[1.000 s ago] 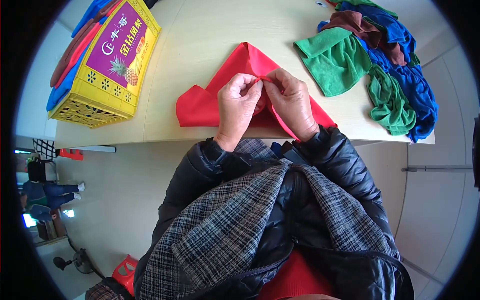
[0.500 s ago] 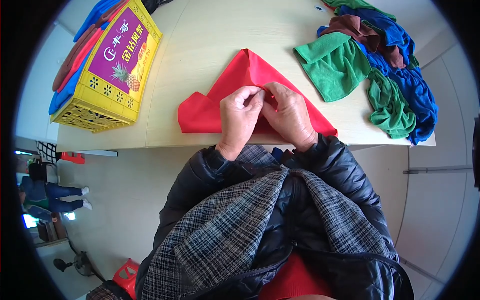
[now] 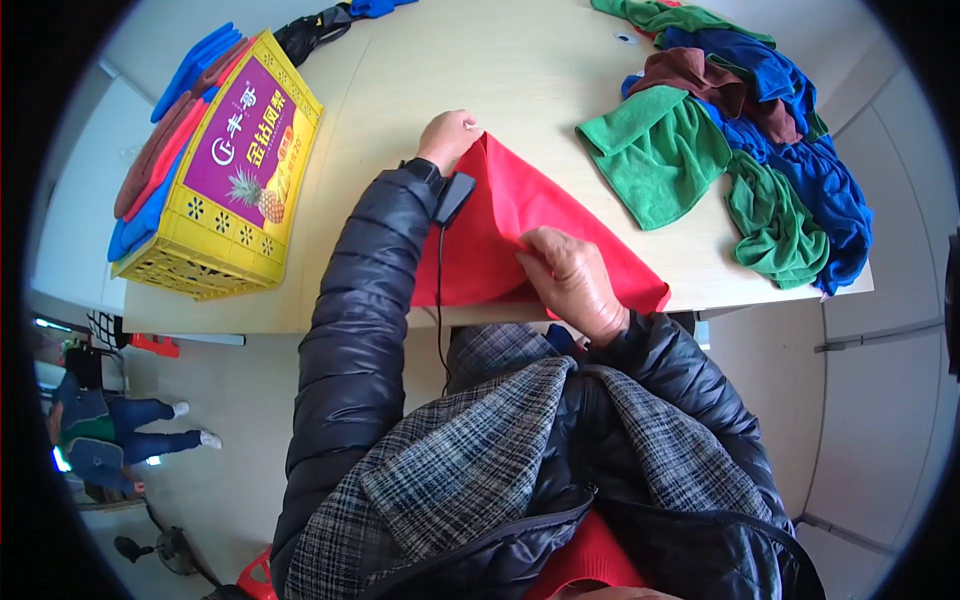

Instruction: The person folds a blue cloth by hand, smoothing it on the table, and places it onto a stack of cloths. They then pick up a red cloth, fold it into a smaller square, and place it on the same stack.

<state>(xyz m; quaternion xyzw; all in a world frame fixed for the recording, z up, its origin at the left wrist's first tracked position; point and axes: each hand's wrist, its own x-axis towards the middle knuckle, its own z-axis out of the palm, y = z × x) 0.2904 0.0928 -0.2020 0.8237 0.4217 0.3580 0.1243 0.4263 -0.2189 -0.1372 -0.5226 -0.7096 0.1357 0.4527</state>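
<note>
A red cloth [image 3: 560, 210], folded to a rough triangle, lies along the table's near edge. My right hand [image 3: 572, 280] is closed in a pinch on its raised edge, near the middle of the cloth. My left hand [image 3: 448, 138] is beside the cloth's far corner, its fingers drawn together. A tiny white bit [image 3: 471, 126] shows at the left fingertips, too small to make out. Strapped by that wrist is a black device [image 3: 455, 198] with a cable hanging down over the table edge. My left forearm hides the left part of the cloth.
A yellow plastic crate [image 3: 225, 215] with folded blue, red and brown cloths [image 3: 165, 160] stands at the left. To the right lie a green cloth [image 3: 660, 155] and a heap of blue cloths [image 3: 815, 185]. Behind the crate is a black bag [image 3: 315, 35]. A person [image 3: 110, 425] stands farther off at left.
My left hand has left the middle of the cloth and reached forward to its far corner. My right hand stays pinched near the middle. The view has shifted slightly.
</note>
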